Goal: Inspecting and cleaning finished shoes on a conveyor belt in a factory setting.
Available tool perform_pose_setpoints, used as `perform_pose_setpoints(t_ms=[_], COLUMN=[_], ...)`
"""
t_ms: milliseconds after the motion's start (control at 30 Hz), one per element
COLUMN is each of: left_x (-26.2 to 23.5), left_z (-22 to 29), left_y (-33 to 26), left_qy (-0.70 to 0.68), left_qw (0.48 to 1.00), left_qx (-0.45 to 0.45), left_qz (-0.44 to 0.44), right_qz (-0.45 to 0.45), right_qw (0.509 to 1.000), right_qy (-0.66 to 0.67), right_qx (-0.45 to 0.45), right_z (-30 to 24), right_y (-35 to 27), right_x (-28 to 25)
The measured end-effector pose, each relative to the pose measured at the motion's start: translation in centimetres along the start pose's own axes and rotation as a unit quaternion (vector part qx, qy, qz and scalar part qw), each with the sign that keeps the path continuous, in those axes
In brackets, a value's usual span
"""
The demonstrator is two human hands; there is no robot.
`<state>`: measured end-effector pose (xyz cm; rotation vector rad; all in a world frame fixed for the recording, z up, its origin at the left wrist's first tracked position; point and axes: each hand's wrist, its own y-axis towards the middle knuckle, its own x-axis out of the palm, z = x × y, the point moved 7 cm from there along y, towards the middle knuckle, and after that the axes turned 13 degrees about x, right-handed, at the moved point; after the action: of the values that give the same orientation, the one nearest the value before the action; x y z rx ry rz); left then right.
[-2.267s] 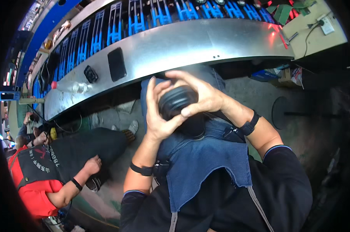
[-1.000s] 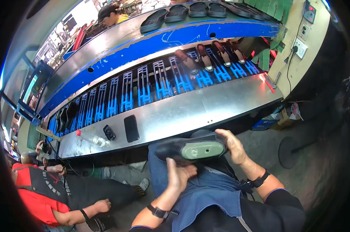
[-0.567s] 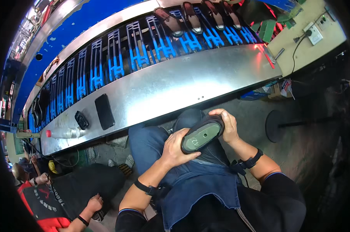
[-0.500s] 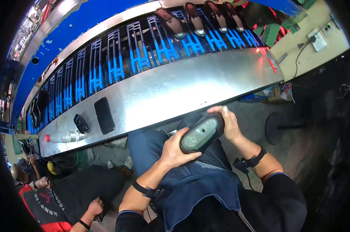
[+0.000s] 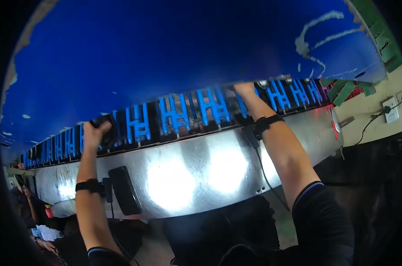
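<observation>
My left hand [image 5: 94,134] is closed on a black shoe [image 5: 108,129], thumb across it, over the near edge of the rack of blue metal prongs [image 5: 214,106]. Part of the shoe is hidden by my hand. My right hand [image 5: 245,90] reaches over the rack farther right, under the lower edge of the blue panel [image 5: 174,57]. The panel hides its fingers, so whatever it touches cannot be seen. Dark straps with small devices sit on both my wrists. Pale shoe tips [image 5: 263,83] show at the panel's edge to the right.
A metal ledge [image 5: 201,159] runs along the rack's near side. On it lie a black phone [image 5: 124,190], close to my left forearm, and a clear bottle [image 5: 63,208] with a red cap. A wall socket [image 5: 391,111] with a cable is at the right. Another person's hand [image 5: 48,244] shows at lower left.
Both hands were together holding the shoe sole-up near my lap. They have since parted and moved forward over the rack. The view has shifted, and the blue panel fills more of it.
</observation>
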<state>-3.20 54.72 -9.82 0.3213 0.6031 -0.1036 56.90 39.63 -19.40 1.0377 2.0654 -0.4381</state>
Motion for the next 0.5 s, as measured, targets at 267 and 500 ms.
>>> perform_pose_setpoints(t_ms=[267,500], left_x=[-0.4,0.2], left_z=[8.1,27.3], left_y=[-12.9,-27.7], left_qy=[0.052,0.121], left_qw=[0.983,0.884], left_qx=[0.137,0.292], left_qz=[-0.108,-0.345], right_qz=[-0.324,-0.280], right_qw=[0.821,0.770], right_qy=[0.414,0.483], right_qx=[0.224,0.308], right_z=[-0.7,11.6], right_y=[-14.3,-31.3], right_x=[-12.9,-25.6])
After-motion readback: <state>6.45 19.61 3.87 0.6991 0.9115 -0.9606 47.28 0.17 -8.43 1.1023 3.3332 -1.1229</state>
